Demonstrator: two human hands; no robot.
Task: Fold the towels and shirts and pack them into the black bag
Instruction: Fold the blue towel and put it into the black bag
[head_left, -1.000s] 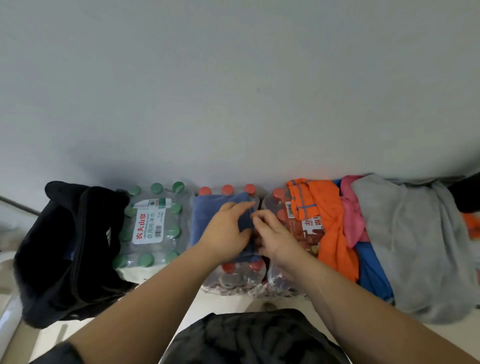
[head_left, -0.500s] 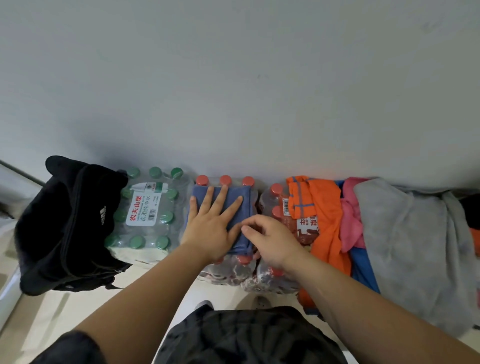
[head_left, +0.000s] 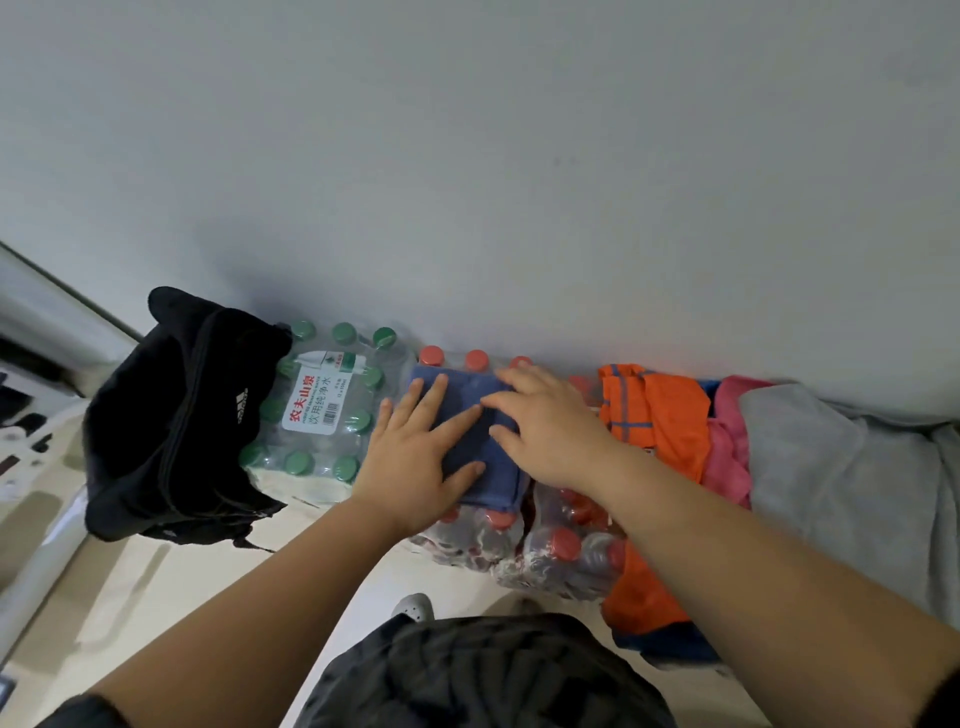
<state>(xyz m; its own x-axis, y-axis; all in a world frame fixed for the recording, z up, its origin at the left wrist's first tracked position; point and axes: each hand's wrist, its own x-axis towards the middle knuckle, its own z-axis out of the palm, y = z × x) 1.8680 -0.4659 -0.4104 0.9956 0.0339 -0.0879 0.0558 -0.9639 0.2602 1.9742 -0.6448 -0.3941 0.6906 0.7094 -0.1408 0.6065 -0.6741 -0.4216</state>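
The folded blue towel lies on top of a pack of red-capped bottles, close to the wall. Both hands are on it. My left hand is flat with the fingers spread and straight, pressing the left part, and my right hand lies flat on the right part; neither hand closes around anything. The black bag stands to the left, behind a pack of green-capped bottles, well apart from the towel. On the right wait an orange cloth, a pink cloth and a grey cloth, not folded yet. I judge the towel to be light, soft and not slippery, but its layers can open easily when it is lifted. So I would take it from the two short sides, thumbs on top and fingers under the lowest layer, and keep it level on the way to the bag. The bottle caps below make an uneven support, so sliding fingers under should be easy.
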